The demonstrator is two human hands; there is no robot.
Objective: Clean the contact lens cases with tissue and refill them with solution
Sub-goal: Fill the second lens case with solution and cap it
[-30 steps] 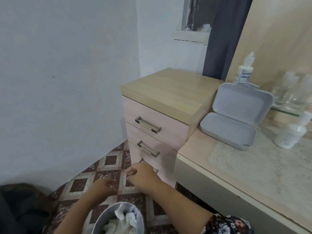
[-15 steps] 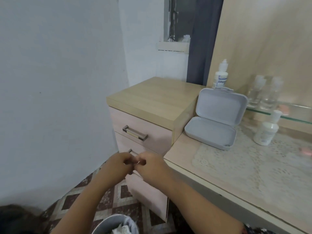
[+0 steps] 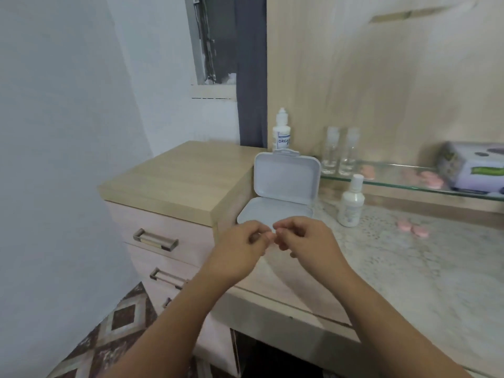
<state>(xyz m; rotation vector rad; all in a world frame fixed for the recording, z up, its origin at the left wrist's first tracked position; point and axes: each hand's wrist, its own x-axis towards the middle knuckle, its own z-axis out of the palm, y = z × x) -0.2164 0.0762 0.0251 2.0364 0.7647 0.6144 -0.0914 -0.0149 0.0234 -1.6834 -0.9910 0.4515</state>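
Both hands raised together over the near left corner of the bench point(image 3: 409, 268), in front of the open grey box point(image 3: 283, 186). Left hand point(image 3: 240, 252) and right hand point(image 3: 305, 241) meet fingertip to fingertip, fingers curled; whether either grip pinches something small between the tips cannot be told, the spot is too blurred. Grey box sits at the bench's left end, lid standing upright, tray looks bare inside. Pink lens case point(image 3: 411, 227) lies on the lace-patterned bench top to the right, well apart from the hands, near a small white bottle point(image 3: 351, 203) standing upright. Taller solution bottle point(image 3: 282, 132) stands behind the box lid. Glass shelf point(image 3: 395, 175) along the back wall carries two clear bottles point(image 3: 339, 151), more pink cases point(image 3: 431, 180) and a tissue box point(image 3: 474, 167) at far right. Drawer unit point(image 3: 174, 192) stands just left of the bench, top higher than the bench surface.
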